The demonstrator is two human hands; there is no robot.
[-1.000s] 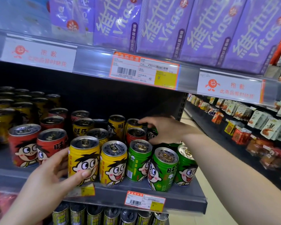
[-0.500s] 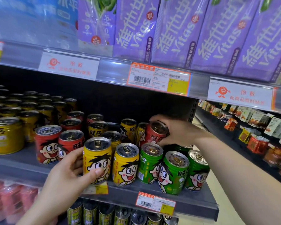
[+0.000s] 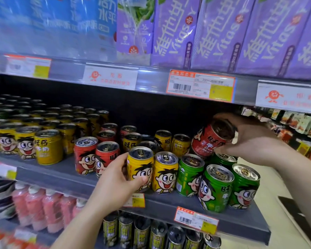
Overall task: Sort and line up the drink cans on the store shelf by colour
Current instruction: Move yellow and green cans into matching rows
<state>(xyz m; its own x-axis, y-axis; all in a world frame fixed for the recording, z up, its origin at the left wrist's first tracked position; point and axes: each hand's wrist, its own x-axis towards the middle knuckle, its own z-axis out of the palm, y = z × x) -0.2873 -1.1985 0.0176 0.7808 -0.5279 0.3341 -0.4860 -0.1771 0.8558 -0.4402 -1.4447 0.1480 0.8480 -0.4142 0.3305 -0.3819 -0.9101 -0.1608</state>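
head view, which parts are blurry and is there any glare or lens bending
Head view: upper left is smeared, the blue packs and left price tag unreadable; the red can in the right hand and the yellow can held by the left hand stay fairly sharp; shelf edges bow from the wide lens; can tops glint mildly.

Your left hand (image 3: 115,182) and right hand (image 3: 255,141) are bare, forearms unsleeved, with no rings or watch visible.

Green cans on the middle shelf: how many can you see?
4: one beside the yellow cans, two at the front right, one behind them. More may be hidden.
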